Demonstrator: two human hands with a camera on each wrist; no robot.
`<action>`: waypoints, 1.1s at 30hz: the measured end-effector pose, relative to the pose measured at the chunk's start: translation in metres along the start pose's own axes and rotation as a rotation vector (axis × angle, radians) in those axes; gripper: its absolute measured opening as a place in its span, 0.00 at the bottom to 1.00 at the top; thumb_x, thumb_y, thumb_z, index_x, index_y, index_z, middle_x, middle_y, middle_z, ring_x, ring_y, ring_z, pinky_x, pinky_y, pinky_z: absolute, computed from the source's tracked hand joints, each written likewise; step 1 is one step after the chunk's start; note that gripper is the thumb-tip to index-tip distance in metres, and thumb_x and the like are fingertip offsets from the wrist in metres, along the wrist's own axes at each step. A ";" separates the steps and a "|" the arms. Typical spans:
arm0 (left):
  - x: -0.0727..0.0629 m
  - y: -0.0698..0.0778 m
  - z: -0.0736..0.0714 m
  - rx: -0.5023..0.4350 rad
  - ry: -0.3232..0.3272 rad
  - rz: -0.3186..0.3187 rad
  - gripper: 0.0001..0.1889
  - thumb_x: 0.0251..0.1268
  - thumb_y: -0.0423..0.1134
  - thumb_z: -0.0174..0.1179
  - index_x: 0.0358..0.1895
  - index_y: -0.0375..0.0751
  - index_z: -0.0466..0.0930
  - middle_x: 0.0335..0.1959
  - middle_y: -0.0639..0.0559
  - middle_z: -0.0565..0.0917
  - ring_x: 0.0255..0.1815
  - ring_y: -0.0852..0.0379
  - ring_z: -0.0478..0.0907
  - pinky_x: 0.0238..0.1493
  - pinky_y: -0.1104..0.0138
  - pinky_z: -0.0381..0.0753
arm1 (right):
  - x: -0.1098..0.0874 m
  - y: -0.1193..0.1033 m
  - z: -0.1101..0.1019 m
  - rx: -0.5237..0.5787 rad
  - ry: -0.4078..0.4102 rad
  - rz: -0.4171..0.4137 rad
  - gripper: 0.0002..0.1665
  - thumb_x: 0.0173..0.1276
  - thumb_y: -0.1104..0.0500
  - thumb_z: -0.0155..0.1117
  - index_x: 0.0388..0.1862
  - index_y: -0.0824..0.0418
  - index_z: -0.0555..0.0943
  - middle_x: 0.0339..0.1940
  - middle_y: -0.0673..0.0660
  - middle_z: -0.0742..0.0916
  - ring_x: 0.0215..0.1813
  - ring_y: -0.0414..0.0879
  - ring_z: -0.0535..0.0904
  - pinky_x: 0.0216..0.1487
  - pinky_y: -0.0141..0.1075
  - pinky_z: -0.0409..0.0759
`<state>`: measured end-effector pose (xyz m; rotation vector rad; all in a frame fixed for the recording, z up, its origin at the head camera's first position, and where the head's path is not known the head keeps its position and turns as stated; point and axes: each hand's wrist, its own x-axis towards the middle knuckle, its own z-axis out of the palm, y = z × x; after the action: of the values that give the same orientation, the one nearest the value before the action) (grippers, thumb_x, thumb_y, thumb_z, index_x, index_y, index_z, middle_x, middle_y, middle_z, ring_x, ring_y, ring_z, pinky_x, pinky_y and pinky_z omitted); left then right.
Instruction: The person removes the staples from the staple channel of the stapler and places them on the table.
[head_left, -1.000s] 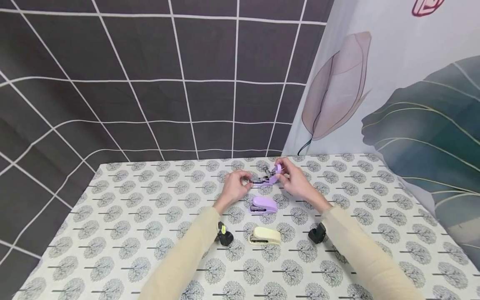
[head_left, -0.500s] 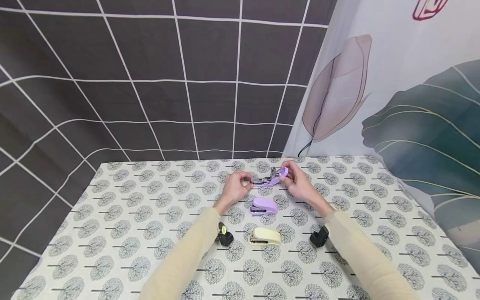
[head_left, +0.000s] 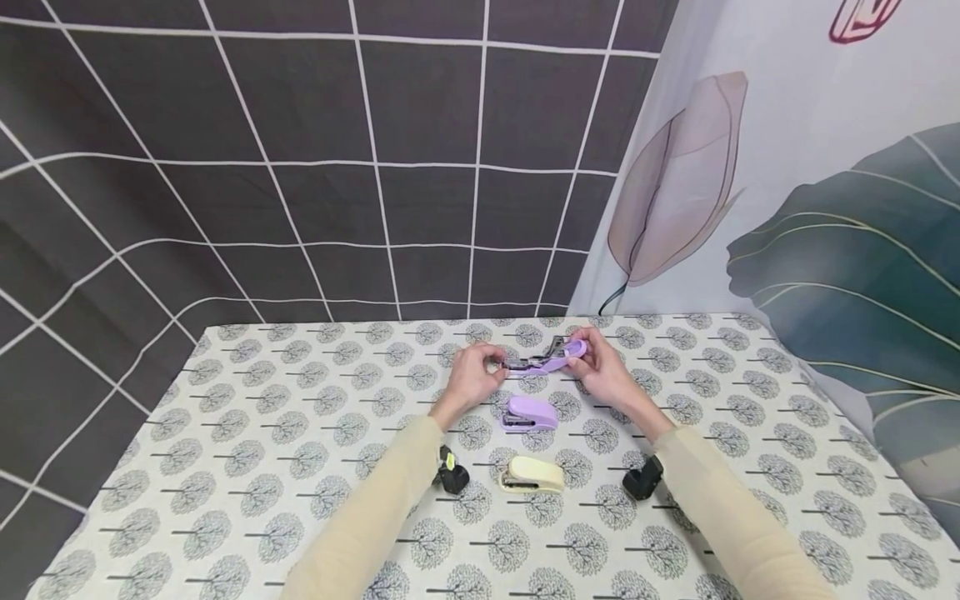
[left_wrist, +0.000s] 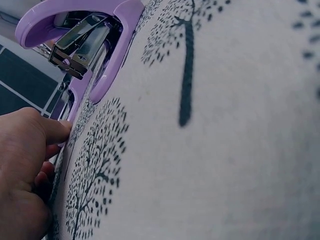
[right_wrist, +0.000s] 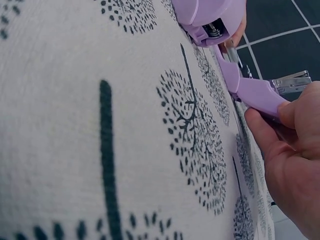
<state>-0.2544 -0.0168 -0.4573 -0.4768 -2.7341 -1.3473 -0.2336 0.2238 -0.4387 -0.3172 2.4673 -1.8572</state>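
A purple stapler, folded wide apart with its metal parts bared, lies between both hands near the far side of the table. My left hand pinches the front end of its base. The right hand holds the purple top cover at the other end, thumb and fingertips on its edge, as the right wrist view shows with the cover tilted well back. A metal piece sticks up from the cover. Just nearer than the hands rests a second purple stapler, closed up, its metal nose facing left.
Closer to the person, a cream stapler lies in line with the purple ones. The table wears a tree-print cloth. Dark gridded fabric and a leaf-print curtain hang behind it. Black wrist cameras sit at both sleeves.
My right hand has moved rightward and slightly down, swinging the far stapler's cover farther back from its base. The left hand stays on the base's front end. The two nearer staplers have not moved.
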 end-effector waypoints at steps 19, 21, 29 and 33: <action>-0.001 -0.001 0.000 0.008 0.002 0.012 0.14 0.56 0.31 0.71 0.47 0.39 0.86 0.41 0.52 0.85 0.30 0.59 0.71 0.59 0.55 0.66 | -0.003 0.010 0.000 0.216 -0.013 0.044 0.18 0.70 0.80 0.47 0.57 0.74 0.61 0.51 0.68 0.75 0.50 0.44 0.81 0.56 0.38 0.78; -0.001 -0.002 0.000 0.006 0.001 0.008 0.14 0.56 0.31 0.71 0.47 0.39 0.86 0.41 0.53 0.85 0.29 0.59 0.71 0.59 0.55 0.66 | -0.004 0.010 -0.002 0.216 -0.034 0.050 0.20 0.70 0.79 0.48 0.59 0.75 0.60 0.53 0.70 0.75 0.52 0.47 0.81 0.57 0.38 0.77; -0.002 -0.003 0.001 -0.002 -0.005 0.021 0.14 0.57 0.32 0.71 0.48 0.39 0.86 0.40 0.53 0.85 0.29 0.60 0.71 0.58 0.53 0.66 | -0.013 -0.015 -0.009 -0.086 0.112 0.063 0.31 0.71 0.71 0.58 0.69 0.73 0.59 0.64 0.73 0.71 0.62 0.64 0.73 0.61 0.46 0.74; -0.001 -0.004 0.000 -0.007 0.001 0.033 0.14 0.57 0.32 0.71 0.48 0.39 0.86 0.40 0.53 0.85 0.28 0.60 0.71 0.56 0.55 0.67 | -0.015 -0.042 0.000 -0.235 0.289 -0.066 0.24 0.68 0.72 0.59 0.62 0.75 0.67 0.58 0.72 0.75 0.53 0.61 0.76 0.53 0.38 0.78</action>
<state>-0.2544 -0.0190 -0.4606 -0.5192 -2.7095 -1.3499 -0.2131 0.2158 -0.4002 -0.1462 2.9100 -1.7470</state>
